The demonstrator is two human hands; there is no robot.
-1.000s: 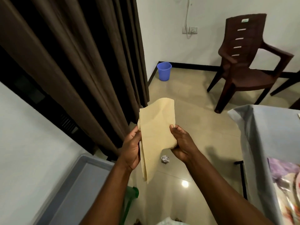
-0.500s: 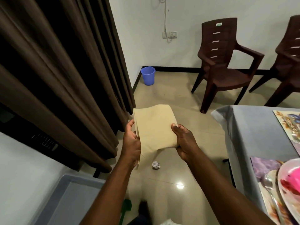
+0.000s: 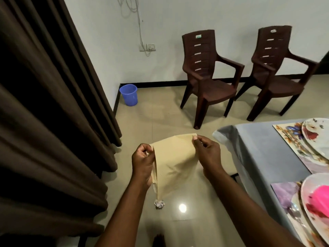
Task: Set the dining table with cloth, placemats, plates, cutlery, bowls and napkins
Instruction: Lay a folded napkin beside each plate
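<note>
Now the beige napkin (image 3: 175,161) hangs opened out, where a second ago it was folded; left hand (image 3: 142,162) and right hand (image 3: 208,154) pinch its top corners. The table (image 3: 263,148), at three o'clock, has swung nearer, so laying it seems next.

A beige napkin (image 3: 175,161) of soft, matt cloth, lightly creased, is pinched at its top corners by the fingers (image 3: 195,139) of both hands. The floor (image 3: 160,114) is laid in smooth, glossy tiles in which a lamp is mirrored, and a crumpled ball of paper (image 3: 159,204) lies on it. Heavy matt brown curtain (image 3: 44,122) fabric is hung in folds. Two chairs (image 3: 207,75) of moulded brown plastic with a dull sheen are seen, and a blue plastic bucket (image 3: 129,94). The counter is covered by a smooth grey tablecloth (image 3: 263,150), with glossy printed placemats (image 3: 289,132), shiny floral plates (image 3: 318,134) and a polished metal spoon (image 3: 296,213).
</note>
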